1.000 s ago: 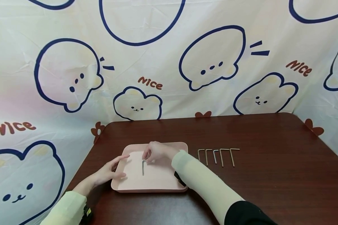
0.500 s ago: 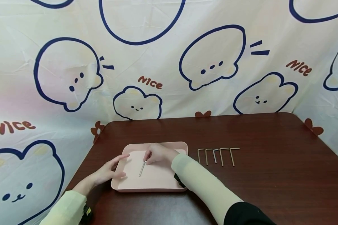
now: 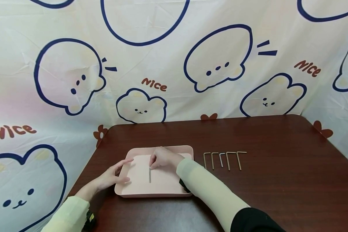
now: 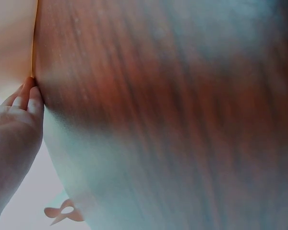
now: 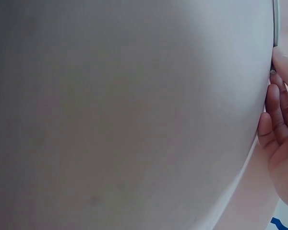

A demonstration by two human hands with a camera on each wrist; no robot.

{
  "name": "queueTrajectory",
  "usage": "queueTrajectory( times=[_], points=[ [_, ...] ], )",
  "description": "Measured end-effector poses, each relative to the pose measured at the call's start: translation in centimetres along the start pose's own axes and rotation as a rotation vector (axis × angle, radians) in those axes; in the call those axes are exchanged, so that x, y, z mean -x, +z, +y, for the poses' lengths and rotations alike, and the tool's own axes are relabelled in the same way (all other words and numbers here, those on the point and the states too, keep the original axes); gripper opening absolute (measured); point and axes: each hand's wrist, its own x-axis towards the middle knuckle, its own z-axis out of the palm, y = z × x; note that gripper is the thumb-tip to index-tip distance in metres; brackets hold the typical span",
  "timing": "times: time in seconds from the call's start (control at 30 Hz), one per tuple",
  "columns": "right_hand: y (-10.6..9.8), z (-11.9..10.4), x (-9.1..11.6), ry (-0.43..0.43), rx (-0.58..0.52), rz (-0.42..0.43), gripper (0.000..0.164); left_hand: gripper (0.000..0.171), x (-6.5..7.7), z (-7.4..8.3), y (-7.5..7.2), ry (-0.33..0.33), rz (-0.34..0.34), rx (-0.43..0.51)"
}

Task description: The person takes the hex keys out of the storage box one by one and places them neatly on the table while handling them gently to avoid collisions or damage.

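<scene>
My right hand [image 3: 163, 157] pinches a silver hex key [image 3: 149, 175] near its bend, over the pale pink tray [image 3: 156, 195]. The key's long arm points toward me; its short arm is mostly hidden by the fingers. In the right wrist view, a thumb and fingertips [image 5: 277, 62] meet at the key at the right edge. At the tray's left side my left hand [image 3: 113, 176] holds the rim, with the index finger and thumb reaching over the wall. The left wrist view shows bent fingers [image 4: 31, 98] against the tray's edge.
Several L-shaped hex keys [image 3: 228, 161] lie in a row on the dark brown table [image 3: 272, 180], right of the tray. One among them is shorter and more silvery. A cloth [image 3: 174, 74] printed with cartoon bears hangs behind the table.
The hex key's long arm swung toward the left and then back to point straight toward me, as my right hand shifted slightly. My left hand has stayed at the tray's side.
</scene>
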Motion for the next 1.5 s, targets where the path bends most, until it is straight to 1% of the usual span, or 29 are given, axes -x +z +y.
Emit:
queueTrajectory(
  times=[0.1,0.23,0.47,0.63,0.77,0.87,0.93,1.03,1.13,1.3,1.5],
  points=[
    [0.0,-0.1,0.0,-0.019,0.034,0.008,0.006,0.076,0.0,0.0,0.0,0.001,0.002,-0.007],
    [0.1,-0.1,-0.1,-0.021,0.065,0.000,0.009,0.076,0.0,0.0,0.0,0.009,0.003,-0.012],
    [0.4,-0.2,0.0,-0.034,0.117,-0.018,0.013,0.076,0.0,-0.1,0.2,-0.001,-0.008,0.017],
    [0.0,-0.6,0.4,-0.041,0.098,-0.017,0.016,0.077,0.0,-0.2,0.2,-0.005,-0.017,0.028],
    [-0.4,-0.9,0.5,-0.054,0.030,-0.021,0.016,0.077,0.0,-0.1,0.2,-0.002,-0.020,0.034],
    [-0.7,-1.2,0.5,-0.046,-0.044,-0.032,0.014,0.077,0.0,0.0,0.2,-0.003,-0.018,0.030],
    [-0.9,-1.4,0.4,-0.046,-0.065,-0.038,0.012,0.076,0.0,0.0,0.1,-0.003,-0.017,0.024],
    [-1.3,-1.9,0.3,-0.053,-0.060,-0.043,0.008,0.076,0.1,0.0,0.2,-0.001,-0.016,0.021],
    [-2.0,-2.4,0.4,-0.085,-0.016,-0.049,0.006,0.077,0.1,0.0,0.2,-0.002,-0.015,0.022],
    [-3.1,-2.6,0.5,-0.126,0.010,-0.062,0.006,0.077,0.0,-0.1,0.1,-0.008,-0.010,0.019],
    [-4.3,-2.7,1.1,-0.117,0.001,-0.078,0.005,0.077,0.0,0.0,0.1,-0.007,-0.007,0.026]
  ],
)
